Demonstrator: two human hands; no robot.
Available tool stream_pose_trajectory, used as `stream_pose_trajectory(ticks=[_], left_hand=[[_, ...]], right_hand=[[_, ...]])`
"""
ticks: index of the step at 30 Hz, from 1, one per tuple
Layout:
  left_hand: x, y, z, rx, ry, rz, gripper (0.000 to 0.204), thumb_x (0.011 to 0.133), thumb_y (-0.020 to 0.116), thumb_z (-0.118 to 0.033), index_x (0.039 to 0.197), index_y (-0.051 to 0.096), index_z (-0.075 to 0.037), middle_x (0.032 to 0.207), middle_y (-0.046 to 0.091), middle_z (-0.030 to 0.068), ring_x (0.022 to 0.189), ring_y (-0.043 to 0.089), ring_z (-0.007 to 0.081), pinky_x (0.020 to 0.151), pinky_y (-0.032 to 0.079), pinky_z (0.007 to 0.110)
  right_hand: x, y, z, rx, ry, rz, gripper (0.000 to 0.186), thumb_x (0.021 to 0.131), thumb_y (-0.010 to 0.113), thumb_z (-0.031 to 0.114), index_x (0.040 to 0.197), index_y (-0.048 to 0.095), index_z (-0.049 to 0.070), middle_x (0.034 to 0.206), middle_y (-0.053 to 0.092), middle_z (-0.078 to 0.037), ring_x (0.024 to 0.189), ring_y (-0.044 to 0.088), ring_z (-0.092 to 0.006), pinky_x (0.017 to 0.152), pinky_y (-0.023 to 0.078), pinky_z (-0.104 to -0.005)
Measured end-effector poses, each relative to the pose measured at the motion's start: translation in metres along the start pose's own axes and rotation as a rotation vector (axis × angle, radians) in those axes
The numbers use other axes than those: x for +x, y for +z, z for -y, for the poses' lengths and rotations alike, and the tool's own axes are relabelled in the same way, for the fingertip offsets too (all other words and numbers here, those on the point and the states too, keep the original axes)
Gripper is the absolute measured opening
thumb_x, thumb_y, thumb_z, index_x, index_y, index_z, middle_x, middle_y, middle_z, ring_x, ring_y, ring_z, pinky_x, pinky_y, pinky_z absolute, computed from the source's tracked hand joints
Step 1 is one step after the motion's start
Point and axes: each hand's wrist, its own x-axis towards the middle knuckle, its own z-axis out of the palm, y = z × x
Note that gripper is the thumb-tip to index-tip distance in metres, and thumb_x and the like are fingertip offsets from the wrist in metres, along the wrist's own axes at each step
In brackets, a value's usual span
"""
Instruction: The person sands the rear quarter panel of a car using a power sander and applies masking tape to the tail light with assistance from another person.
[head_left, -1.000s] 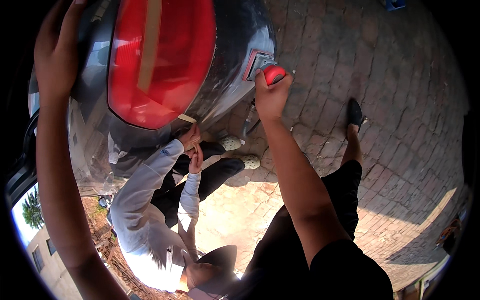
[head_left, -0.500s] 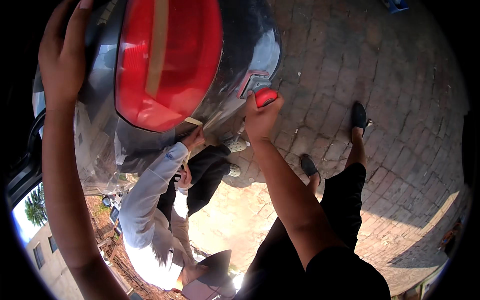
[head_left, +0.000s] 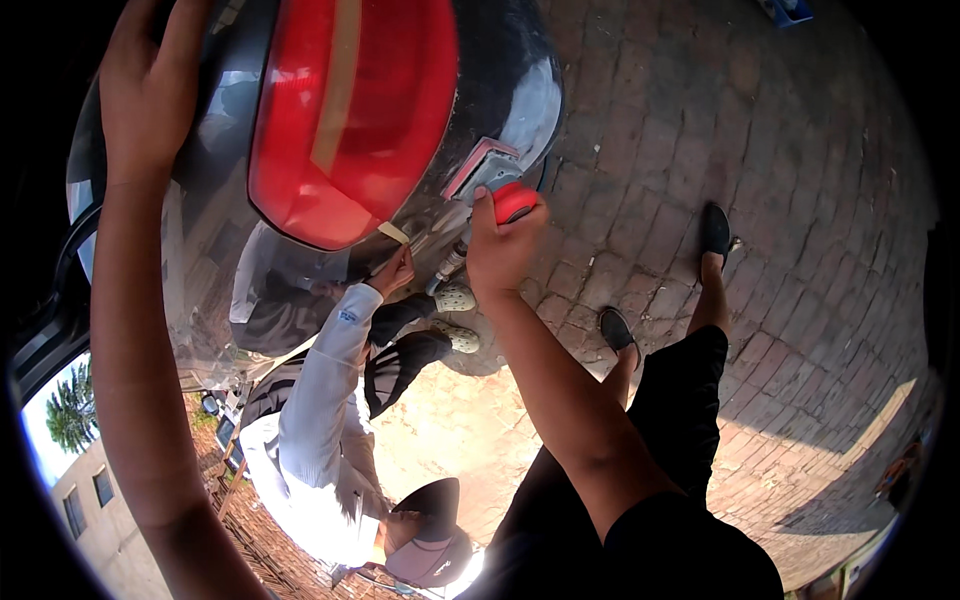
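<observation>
My right hand (head_left: 508, 250) grips an orbital sander (head_left: 515, 202) with a round red top and a grey body. The sander's flat pad lies along the dark car body (head_left: 505, 60), beside the red tail light (head_left: 365, 130). A pale, dull patch shows on the body panel just above the sander. At the upper left my left hand (head_left: 150, 110) is stretched out over the car, its fingers apart and partly cut off by the picture's edge. Nothing shows in it.
A co-worker in a white top and cap (head_left: 330, 450) bends close on the left, one hand (head_left: 393, 270) at a tape strip (head_left: 393, 232) below the light. Brown tape (head_left: 338, 80) crosses the light. Brick paving (head_left: 780, 200) lies right; a blue object (head_left: 790, 12) is far off.
The sander in my right hand has shifted left along the panel, toward the tail light. The car and my left hand appear slightly farther right. The co-worker's cap and body have moved.
</observation>
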Motion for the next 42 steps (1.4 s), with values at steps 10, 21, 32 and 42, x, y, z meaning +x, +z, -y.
stream_pose_trajectory(ticks=[10, 21, 32, 42], left_hand=[[0.005, 0.007, -0.008, -0.017, -0.005, 0.0, 0.03, 0.104, 0.063, -0.021, 0.122, 0.067, 0.002, 0.116, 0.069, 0.0174, 0.112, 0.066, 0.0293, 0.101, 0.05, 0.037], [0.003, 0.008, -0.004, -0.016, 0.066, -0.049, 0.031, 0.102, 0.065, -0.022, 0.121, 0.066, 0.003, 0.114, 0.068, 0.0192, 0.111, 0.067, 0.0328, 0.099, 0.051, 0.039], [0.02, -0.001, 0.109, -0.406, -0.268, 0.142, 0.031, 0.102, 0.063, -0.022, 0.121, 0.066, 0.003, 0.115, 0.068, 0.0197, 0.112, 0.066, 0.034, 0.101, 0.05, 0.04], [0.01, 0.003, -0.007, 0.081, -0.034, 0.027, 0.03, 0.102, 0.063, -0.021, 0.121, 0.066, 0.003, 0.118, 0.067, 0.0197, 0.114, 0.066, 0.0344, 0.103, 0.049, 0.039]], right_hand=[[0.024, 0.003, -0.037, -0.058, 0.079, -0.062, 0.054, 0.094, 0.085, 0.027, 0.126, 0.051, -0.001, 0.107, 0.06, -0.014, 0.097, 0.06, -0.0238, 0.09, 0.051, -0.0383], [0.02, -0.002, -0.014, 0.022, 0.115, 0.023, 0.056, 0.092, 0.086, 0.024, 0.126, 0.051, -0.004, 0.109, 0.061, -0.017, 0.096, 0.061, -0.0268, 0.092, 0.05, -0.0397], [0.008, -0.007, 0.002, 0.04, 0.041, 0.045, 0.052, 0.094, 0.085, 0.024, 0.124, 0.052, -0.002, 0.108, 0.061, -0.014, 0.096, 0.06, -0.023, 0.089, 0.05, -0.0364], [0.015, -0.001, 0.005, 0.078, 0.044, 0.032, 0.045, 0.096, 0.084, 0.024, 0.119, 0.053, 0.001, 0.101, 0.061, -0.009, 0.092, 0.058, -0.0174, 0.085, 0.05, -0.0333]])
